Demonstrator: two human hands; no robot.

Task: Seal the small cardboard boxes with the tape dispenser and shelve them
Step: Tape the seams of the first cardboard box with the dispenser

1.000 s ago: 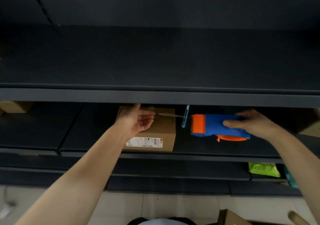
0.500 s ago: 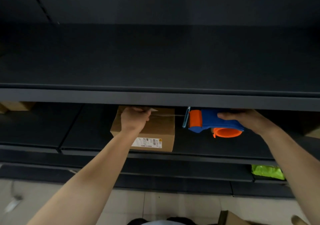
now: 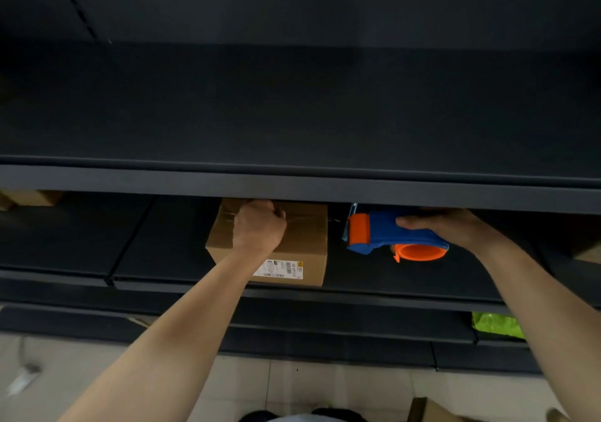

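A small brown cardboard box (image 3: 302, 243) with a white label sits on the dark middle shelf (image 3: 162, 243). My left hand (image 3: 258, 228) rests on the box's top, fingers curled down over the tape strip there. Just right of the box, my right hand (image 3: 455, 228) grips the blue and orange tape dispenser (image 3: 383, 234) from above. The dispenser's blade end faces the box. A thin strand of clear tape runs between box and dispenser. The front lip of the upper shelf (image 3: 292, 187) hides the back of the box and part of my right fingers.
Another cardboard box (image 3: 29, 198) sits at the far left of the same shelf. A green packet (image 3: 496, 324) lies on a lower shelf at right. An open cardboard box (image 3: 429, 410) stands on the tiled floor (image 3: 97, 366) below.
My left hand went from open beside the box to curled down on its top. The dispenser moved left, closer to the box, and tucked further under the upper shelf's lip.
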